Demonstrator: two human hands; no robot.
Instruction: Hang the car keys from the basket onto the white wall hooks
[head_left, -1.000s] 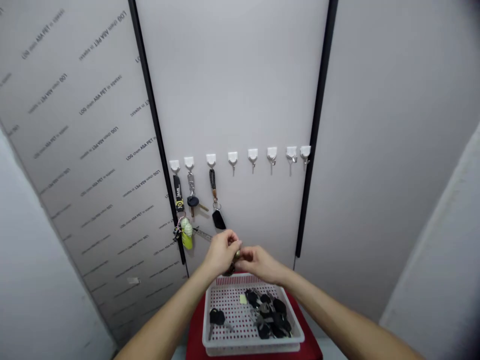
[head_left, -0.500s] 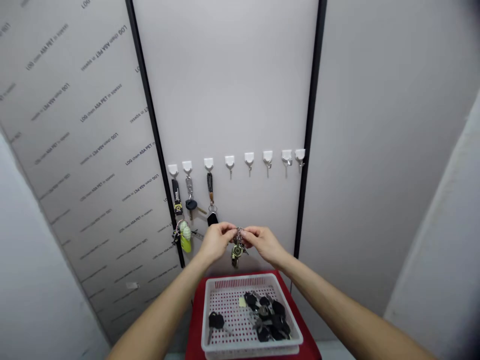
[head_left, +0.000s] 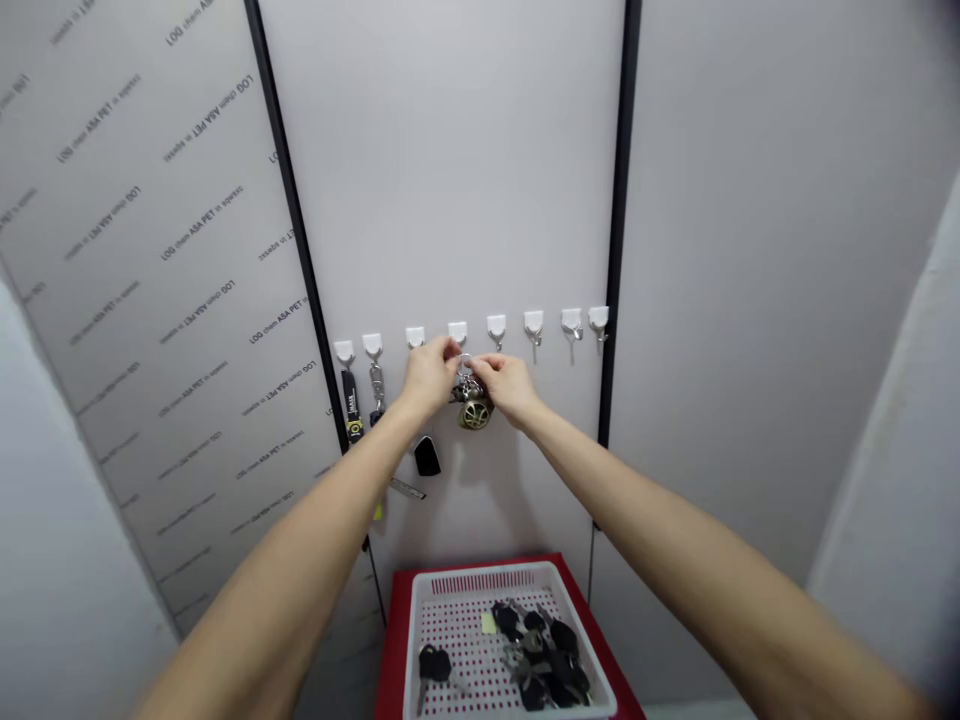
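Between my two hands is a keychain with a round brass-coloured charm and a silver ring at its top. My left hand pinches the ring from the left, and my right hand pinches it from the right. The ring is just below a white wall hook, the fourth from the left; whether it touches the hook's metal part is hidden by my fingers. A black key fob hangs below my left wrist, its strap covered by that hand.
More white hooks line the wall to the right. A black strap and a silver key clip hang at the left, partly behind my forearm. Below, a white plastic basket holding several black-headed keys stands on a red surface.
Both hands have risen with the keychain, from low in front of the wall up to the fourth hook. The basket and its keys stay put.
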